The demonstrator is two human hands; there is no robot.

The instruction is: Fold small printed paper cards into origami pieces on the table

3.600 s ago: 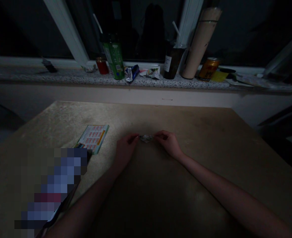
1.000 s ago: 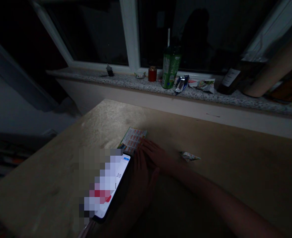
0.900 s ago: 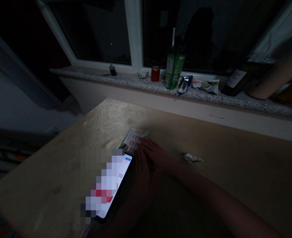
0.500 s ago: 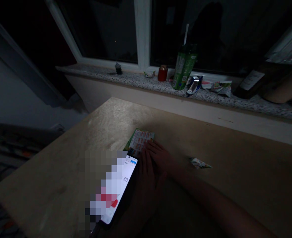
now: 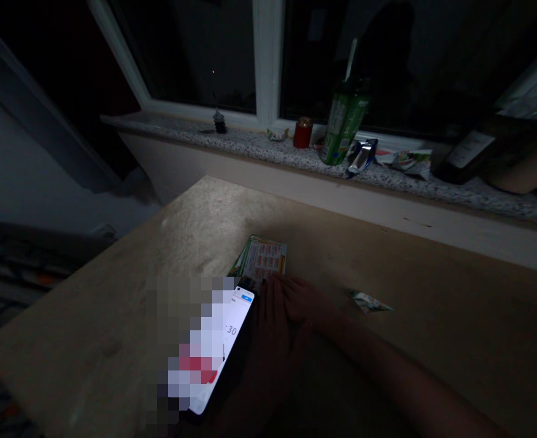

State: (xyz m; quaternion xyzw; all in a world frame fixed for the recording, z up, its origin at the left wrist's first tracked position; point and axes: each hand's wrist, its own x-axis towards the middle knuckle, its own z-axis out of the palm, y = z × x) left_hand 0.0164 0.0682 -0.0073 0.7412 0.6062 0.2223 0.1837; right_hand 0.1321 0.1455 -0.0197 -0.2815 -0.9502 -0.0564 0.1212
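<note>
A printed, folded leaflet, white and green with rows of orange marks, lies on the table, its left edge showing several layers. My left hand lies flat at its near edge, fingers stretched out. Right beside it, my right hand rests with extended fingertips on the leaflet's lower right edge. Both hands are dim, and their lower parts fade into shadow. A phone with a lit screen covers the view left of my left hand; part of it is pixelated.
A small folded paper lies right of my hands on the table. Along the granite windowsill stand a red candle, a green can with a straw, a crumpled silver-blue wrapper, paper scraps and a dark bottle.
My hands have slid slightly back toward me along the leaflet, baring more of its printed face. The view has shifted a little.
</note>
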